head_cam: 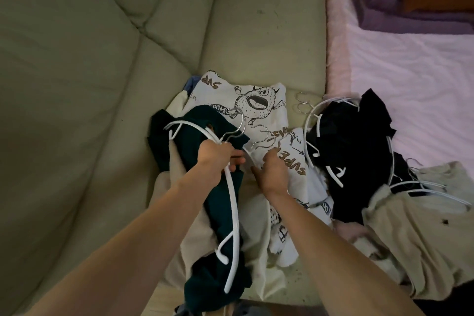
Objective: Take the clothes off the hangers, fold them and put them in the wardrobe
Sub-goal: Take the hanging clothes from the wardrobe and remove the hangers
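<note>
A pile of clothes lies on a beige sofa (102, 84). My left hand (218, 155) grips a white plastic hanger (234, 202) at its neck, below the metal hook, over a dark green garment (223, 213). My right hand (272, 169) rests with curled fingers on a white printed shirt (256, 102) with a cartoon monster, beside a second hanger's metal hook (264, 136). What the right fingers hold is hidden. A black garment (351, 141) with several white hangers (336, 174) lies to the right.
A beige garment (415, 233) lies at the lower right with more white hangers (431, 187) on it. Loose metal hooks (304, 104) lie on the sofa seat. A bed with a pink sheet (410, 64) and a purple blanket (384, 7) adjoins the sofa on the right.
</note>
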A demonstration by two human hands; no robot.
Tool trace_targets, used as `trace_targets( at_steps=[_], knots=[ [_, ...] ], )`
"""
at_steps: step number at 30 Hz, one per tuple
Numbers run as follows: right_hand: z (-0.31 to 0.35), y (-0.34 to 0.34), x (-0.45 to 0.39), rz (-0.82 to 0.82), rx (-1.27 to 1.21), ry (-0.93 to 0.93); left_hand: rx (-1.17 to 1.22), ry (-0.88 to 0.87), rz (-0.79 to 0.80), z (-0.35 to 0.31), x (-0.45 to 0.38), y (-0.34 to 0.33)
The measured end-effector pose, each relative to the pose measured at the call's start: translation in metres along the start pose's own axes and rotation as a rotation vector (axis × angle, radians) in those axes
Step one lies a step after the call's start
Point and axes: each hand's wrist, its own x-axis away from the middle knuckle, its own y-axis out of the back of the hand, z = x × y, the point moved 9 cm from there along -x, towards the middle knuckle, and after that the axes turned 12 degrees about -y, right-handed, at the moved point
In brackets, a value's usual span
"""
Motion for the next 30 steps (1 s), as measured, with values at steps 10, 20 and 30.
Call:
trace_targets(
  at_steps=[10,20,30],
  knots=[
    [-0.028,-0.006,-0.014,0.469,-0.643,-0.081,0.082,0.127,0.026,0.053,-0.024,-0.031],
    [-0.022,-0.01,-0.006,0.474,-0.772,-0.133,-0.02,0.094,0.11,0.041,-0.022,-0.023],
    [-0.026,-0.024,0.01,0.644,-0.819,-0.327,0.007,0.063,0.104,0.031,-0.007,-0.019]
  ],
)
